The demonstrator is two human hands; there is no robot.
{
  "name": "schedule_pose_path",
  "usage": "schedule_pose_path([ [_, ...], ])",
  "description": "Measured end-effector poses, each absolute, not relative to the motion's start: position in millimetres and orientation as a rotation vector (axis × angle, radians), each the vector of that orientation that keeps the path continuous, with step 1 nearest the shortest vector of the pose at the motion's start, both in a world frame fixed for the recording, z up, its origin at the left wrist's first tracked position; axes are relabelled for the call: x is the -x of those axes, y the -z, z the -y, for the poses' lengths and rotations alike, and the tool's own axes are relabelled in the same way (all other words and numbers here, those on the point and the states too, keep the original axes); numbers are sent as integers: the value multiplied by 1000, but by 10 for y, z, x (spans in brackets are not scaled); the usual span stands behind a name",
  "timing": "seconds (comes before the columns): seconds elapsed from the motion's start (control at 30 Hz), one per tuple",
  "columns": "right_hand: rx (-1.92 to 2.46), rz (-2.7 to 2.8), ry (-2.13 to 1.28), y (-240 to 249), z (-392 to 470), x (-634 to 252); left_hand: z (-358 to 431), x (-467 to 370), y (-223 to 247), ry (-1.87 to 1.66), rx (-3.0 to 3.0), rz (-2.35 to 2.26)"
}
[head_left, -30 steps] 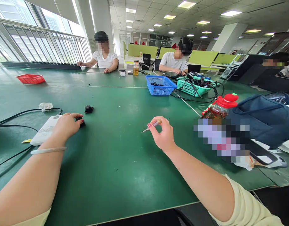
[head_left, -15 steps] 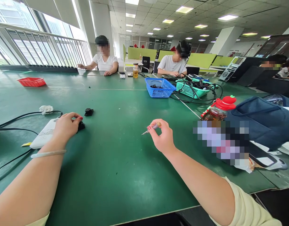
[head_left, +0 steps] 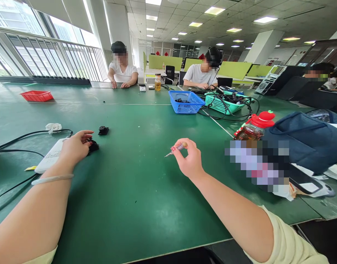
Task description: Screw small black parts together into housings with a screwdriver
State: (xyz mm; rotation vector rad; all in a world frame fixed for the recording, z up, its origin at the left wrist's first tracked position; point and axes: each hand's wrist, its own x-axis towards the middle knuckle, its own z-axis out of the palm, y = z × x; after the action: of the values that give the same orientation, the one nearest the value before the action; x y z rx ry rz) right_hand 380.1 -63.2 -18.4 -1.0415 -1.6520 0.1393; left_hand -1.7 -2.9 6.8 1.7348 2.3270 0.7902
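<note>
A small screwdriver [head_left: 182, 146] with a thin metal tip pointing left is pinched in my right hand [head_left: 189, 158], above the green table [head_left: 146, 190]. My left hand [head_left: 76, 147] is at the left, its fingers apart over a black object [head_left: 93, 146] on the table. The thumb and some fingertips meet this object, and the hand partly hides it. Just behind lies another small black piece [head_left: 103, 130]. Under my left wrist is a white power strip [head_left: 51, 157] with black cables.
A red tray [head_left: 36, 96] stands at the far left. A blue basket [head_left: 187, 106] and a green basket [head_left: 223, 104] with cables stand farther back. At the right are a red-lidded bottle [head_left: 252, 128] and a dark blue bag [head_left: 306, 141]. Two people sit across the table.
My left hand's fingers have spread, showing more of the black object, and its wrist has shifted slightly left. The person at the back left has drawn one hand inward. My right hand keeps its hold.
</note>
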Motion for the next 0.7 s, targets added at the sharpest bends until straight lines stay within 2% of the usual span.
schedule_pose_path([
  [0.7,1053,1642,-138,193,629,-3792,34,21,-130,-294,-1914,-2477],
])
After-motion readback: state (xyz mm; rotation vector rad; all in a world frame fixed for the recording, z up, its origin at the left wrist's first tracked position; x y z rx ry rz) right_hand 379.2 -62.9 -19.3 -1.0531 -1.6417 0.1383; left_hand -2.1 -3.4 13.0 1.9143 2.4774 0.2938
